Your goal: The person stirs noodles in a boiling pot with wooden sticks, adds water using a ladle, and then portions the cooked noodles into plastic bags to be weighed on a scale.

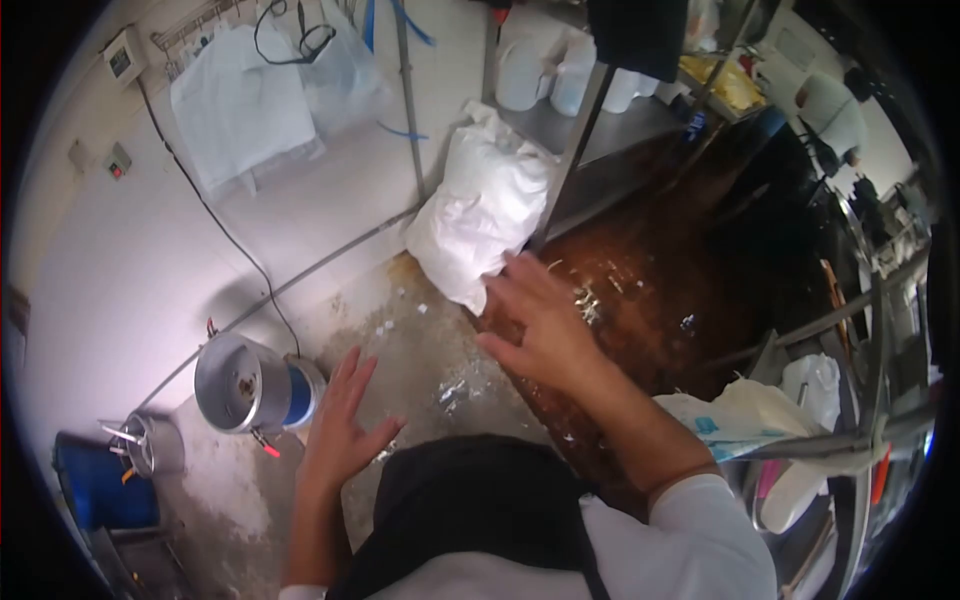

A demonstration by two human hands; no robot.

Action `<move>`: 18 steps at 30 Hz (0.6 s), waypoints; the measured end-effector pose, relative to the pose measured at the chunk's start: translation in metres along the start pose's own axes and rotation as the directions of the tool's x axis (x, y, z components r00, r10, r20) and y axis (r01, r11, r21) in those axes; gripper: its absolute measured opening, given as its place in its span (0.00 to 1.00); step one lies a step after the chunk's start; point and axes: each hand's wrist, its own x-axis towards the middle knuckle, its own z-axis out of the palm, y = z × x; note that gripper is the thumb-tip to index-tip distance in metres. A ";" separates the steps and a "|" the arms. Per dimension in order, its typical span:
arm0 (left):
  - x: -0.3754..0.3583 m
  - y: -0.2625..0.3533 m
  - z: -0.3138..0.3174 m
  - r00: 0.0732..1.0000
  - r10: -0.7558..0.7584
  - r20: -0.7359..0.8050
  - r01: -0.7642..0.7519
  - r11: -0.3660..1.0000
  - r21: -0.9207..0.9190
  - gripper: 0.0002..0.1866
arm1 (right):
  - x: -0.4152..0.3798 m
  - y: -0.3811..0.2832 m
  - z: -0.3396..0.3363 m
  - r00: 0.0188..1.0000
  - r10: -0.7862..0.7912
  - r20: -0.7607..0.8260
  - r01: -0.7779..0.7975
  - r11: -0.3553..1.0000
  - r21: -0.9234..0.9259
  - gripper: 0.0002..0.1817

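Note:
My right hand [540, 325] reaches forward with its fingers apart and holds nothing. Its fingertips overlap the lower edge of a stuffed white sack [480, 195] that leans against the wall and a metal post. On the other side, my left hand [345, 425] is raised with fingers stretched out, and its palm is bare. Close to its left stands a large metal pot [240, 385] with a little residue at the bottom. A blue and white container [303, 393] sits between that pot and my left hand.
A smaller metal pot [152, 445] and a blue tub [95, 485] stand at lower left. White plastic bags [245, 105] hang on the wall. White jugs [520, 75] sit on a metal shelf. The reddish floor [640, 300] looks wet. Another person [832, 115] is at far right.

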 end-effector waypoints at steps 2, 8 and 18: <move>0.025 0.010 -0.004 0.999 0.029 0.036 -0.029 0.999 0.020 0.43 | 0.014 0.011 -0.012 1.000 0.007 0.010 -0.007 1.000 -0.007 0.39; 0.116 -0.010 0.012 0.982 0.051 0.184 -0.044 0.998 -0.042 0.44 | 0.044 0.050 0.007 0.981 0.186 -0.059 -0.189 0.981 -0.035 0.41; 0.300 0.077 0.109 0.583 0.614 0.533 -0.515 0.786 -0.342 0.43 | -0.006 0.116 -0.071 0.760 0.528 -0.379 -0.619 0.766 -0.174 0.41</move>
